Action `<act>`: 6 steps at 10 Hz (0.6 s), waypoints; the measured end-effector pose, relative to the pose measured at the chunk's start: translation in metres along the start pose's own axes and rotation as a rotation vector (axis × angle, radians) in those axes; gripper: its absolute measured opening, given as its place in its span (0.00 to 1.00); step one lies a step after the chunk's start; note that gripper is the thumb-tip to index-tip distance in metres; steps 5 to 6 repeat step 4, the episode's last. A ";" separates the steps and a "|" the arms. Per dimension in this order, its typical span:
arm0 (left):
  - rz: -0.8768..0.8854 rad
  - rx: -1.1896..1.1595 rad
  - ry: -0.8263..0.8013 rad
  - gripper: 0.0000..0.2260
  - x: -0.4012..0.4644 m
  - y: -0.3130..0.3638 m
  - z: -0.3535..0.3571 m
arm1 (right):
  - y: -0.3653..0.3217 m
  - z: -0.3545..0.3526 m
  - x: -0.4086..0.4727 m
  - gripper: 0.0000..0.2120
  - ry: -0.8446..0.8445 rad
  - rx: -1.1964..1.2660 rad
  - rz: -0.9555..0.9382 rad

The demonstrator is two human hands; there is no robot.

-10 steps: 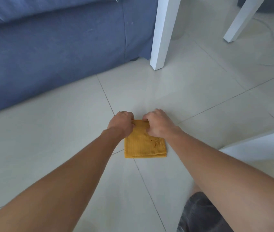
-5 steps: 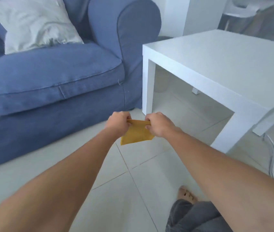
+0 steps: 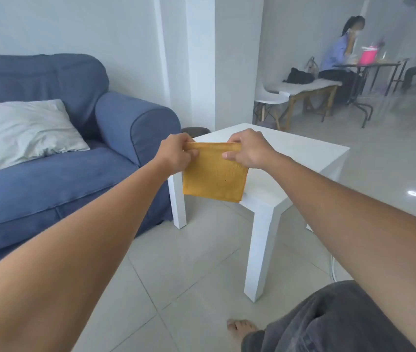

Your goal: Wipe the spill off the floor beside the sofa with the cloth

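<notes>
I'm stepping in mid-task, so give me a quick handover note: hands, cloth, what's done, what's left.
Left hand: pinching the top left corner of the cloth.
Right hand: pinching the top right corner.
The folded cloth hangs in the air in front of the white table, beside the sofa.
Done: the floor shows no visible spill from here.
Left: probably just put the cloth away; check the tiles by the sofa first.

Sofa (image 3: 49, 179) cut off at left

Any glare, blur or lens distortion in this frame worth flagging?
Head view: soft daylight; a small glare spot on the floor at right; forearms stretched by the wide-angle lens; far background hazy; cloth and both hands, left hand and right hand, sharp.
</notes>
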State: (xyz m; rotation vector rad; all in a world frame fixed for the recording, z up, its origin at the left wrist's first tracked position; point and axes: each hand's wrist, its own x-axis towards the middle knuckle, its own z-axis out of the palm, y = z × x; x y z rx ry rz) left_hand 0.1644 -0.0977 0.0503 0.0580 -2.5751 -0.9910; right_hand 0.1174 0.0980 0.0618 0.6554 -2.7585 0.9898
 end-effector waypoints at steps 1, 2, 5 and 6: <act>-0.012 -0.132 -0.087 0.05 0.019 0.027 0.028 | 0.032 -0.035 0.001 0.12 0.012 0.011 0.093; -0.075 -0.229 -0.165 0.07 0.038 0.038 0.065 | 0.069 -0.047 0.009 0.13 0.014 0.044 0.205; -0.200 -0.292 -0.105 0.16 0.091 0.036 0.139 | 0.133 -0.026 0.048 0.17 0.230 0.125 0.373; -0.200 -0.292 -0.105 0.16 0.091 0.036 0.139 | 0.133 -0.026 0.048 0.17 0.230 0.125 0.373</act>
